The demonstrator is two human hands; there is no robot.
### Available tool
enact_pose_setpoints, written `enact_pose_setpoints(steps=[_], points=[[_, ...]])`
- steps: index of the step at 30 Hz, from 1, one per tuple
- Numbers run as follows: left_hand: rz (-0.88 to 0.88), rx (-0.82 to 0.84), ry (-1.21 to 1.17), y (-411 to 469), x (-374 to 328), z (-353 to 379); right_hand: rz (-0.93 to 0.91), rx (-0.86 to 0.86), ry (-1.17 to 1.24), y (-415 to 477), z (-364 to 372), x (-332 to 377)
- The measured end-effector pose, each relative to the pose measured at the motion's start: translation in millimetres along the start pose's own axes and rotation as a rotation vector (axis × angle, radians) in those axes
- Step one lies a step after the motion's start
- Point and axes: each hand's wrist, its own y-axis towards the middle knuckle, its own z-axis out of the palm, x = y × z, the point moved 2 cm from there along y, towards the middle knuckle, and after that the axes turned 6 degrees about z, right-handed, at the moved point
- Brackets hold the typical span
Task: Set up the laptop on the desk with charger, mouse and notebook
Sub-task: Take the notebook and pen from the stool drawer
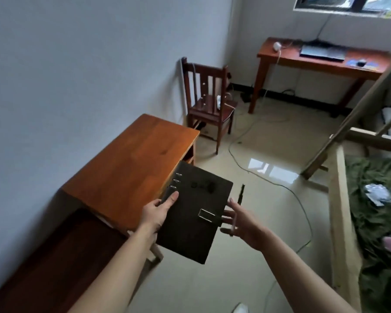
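A dark ring-bound notebook (194, 211) with a metal clasp hangs in the air beside a wooden side table. My left hand (159, 211) grips its left edge near the rings. My right hand (239, 222) touches its right edge and holds a black pen (240, 195) that points up. Far across the room a wooden desk (314, 64) carries a closed dark laptop (323, 51), a mouse (361, 62) on a blue pad, and a white charger (277, 45) with its cable hanging off the desk.
An orange-brown side table (131, 163) stands against the left wall. A dark wooden chair (209, 102) sits beyond it. Cables (280, 184) trail over the glossy tiled floor. A wooden bed frame (341, 199) with green bedding fills the right.
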Motion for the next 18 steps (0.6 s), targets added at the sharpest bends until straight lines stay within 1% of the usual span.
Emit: enact_pose_setpoints(steps=[2,3,4,7,12,15,18], points=[[-0.055,0.025,-0.030,15,-14,43,-0.037,0.123,0.110,6,-33,20],[-0.074,0.035,-0.040,23,-21,65,-0.049,0.153,0.168,10,-50,32],[-0.081,0.050,-0.045,29,-26,82,-0.068,0.149,0.197,12,-62,43],[-0.082,0.170,0.021,48,-52,146,-0.075,0.099,0.279,20,-115,74],[-0.153,0.419,-0.026,80,-98,214,-0.049,0.057,0.311,56,-199,116],[-0.185,0.509,-0.039,135,-114,242,-0.034,0.038,0.311,90,-235,144],[-0.249,0.548,-0.061,193,-138,269,-0.022,0.038,0.300,120,-258,178]])
